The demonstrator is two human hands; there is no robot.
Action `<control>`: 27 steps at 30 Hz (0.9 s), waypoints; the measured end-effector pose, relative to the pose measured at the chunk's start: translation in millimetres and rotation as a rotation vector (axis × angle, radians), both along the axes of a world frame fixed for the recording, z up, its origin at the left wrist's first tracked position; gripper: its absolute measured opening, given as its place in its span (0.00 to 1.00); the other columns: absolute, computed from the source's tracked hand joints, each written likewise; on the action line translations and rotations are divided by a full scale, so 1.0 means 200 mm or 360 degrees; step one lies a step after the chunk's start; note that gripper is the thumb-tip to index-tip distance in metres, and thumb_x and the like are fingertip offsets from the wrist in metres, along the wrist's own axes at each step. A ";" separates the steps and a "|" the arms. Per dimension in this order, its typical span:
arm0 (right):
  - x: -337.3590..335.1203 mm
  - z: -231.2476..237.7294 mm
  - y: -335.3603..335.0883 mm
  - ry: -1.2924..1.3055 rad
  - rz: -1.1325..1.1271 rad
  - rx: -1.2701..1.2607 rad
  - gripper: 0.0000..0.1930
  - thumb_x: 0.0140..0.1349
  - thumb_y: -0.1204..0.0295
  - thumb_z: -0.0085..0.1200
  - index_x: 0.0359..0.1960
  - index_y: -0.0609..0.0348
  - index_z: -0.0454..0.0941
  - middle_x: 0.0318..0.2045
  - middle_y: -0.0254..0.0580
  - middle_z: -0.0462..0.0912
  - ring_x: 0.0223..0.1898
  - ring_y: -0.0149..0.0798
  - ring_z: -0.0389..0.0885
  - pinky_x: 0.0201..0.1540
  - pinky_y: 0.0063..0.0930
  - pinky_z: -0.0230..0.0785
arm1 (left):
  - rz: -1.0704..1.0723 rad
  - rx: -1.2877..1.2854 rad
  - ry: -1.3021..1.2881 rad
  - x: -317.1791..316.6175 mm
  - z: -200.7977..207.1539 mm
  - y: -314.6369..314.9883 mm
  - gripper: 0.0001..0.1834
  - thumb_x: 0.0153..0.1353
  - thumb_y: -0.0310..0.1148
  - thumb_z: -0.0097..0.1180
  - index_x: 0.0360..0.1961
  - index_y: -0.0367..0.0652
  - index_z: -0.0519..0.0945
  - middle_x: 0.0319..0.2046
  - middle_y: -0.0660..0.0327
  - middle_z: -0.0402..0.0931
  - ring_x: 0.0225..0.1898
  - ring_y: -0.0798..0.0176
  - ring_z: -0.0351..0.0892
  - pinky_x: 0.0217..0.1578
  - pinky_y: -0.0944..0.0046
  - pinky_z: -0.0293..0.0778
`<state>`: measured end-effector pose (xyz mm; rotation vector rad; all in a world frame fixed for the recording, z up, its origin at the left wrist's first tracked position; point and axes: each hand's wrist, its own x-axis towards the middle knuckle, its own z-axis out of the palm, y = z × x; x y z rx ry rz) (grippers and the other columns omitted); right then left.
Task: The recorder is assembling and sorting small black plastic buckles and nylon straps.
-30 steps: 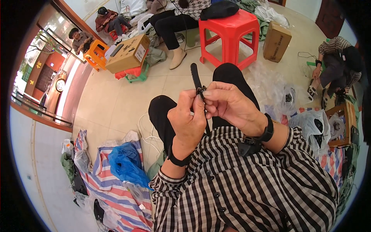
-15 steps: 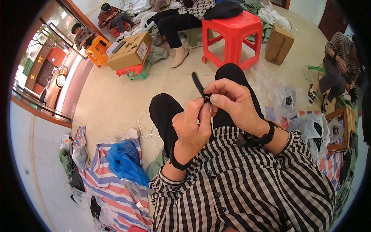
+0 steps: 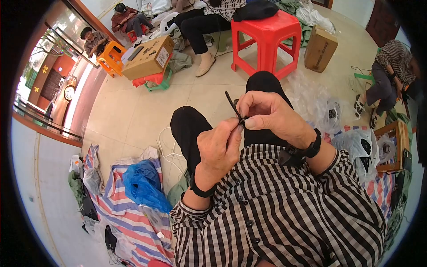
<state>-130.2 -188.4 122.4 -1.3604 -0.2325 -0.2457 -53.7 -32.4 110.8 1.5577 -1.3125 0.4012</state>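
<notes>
Two hands meet just above the person's lap, over knees in black trousers. Nearest the camera is a black-and-white checked shirt point(image 3: 284, 209), its sleeves running up to both wrists, each with a dark band. The left hand point(image 3: 220, 149) is curled closed, thumb and fingers pinching the lower end of a thin black strap point(image 3: 234, 108). The right hand point(image 3: 267, 116) is also closed on that strap, its fingertips pressed together at the same spot, so the two hands touch there. From the pinch the strap sticks up and to the left, tilted, its free end in the air above the left knee.

Beside the left leg, on the pale tiled floor point(image 3: 133, 120), lies a crumpled blue plastic bag point(image 3: 144, 187) on a striped cloth point(image 3: 129, 218), with loose white cord point(image 3: 167, 149) just beyond it. To the right stand clear plastic bags point(image 3: 362, 149) holding dark items, and a small wooden crate point(image 3: 393, 142) near them.

Farther off, a red plastic stool point(image 3: 267, 38) stands past the knees, with a dark bundle on top. A cardboard box point(image 3: 321, 48) sits to its right, and another cardboard box point(image 3: 149, 57) rests on low red and green stools to the left. Other people sit around the edges of the room, one on an orange stool point(image 3: 111, 55) at far left.
</notes>
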 end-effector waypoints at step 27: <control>0.00 -0.09 0.12 0.0425 0.0165 0.0505 0.05 0.62 0.72 0.47 0.33 0.61 0.72 0.26 0.29 0.72 0.30 0.22 0.70 0.36 0.18 0.65 | -0.0002 0.0231 0.0641 -0.13 -0.09 0.14 0.05 0.53 0.22 0.56 0.31 0.37 0.73 0.15 0.61 0.70 0.15 0.74 0.68 0.17 0.72 0.63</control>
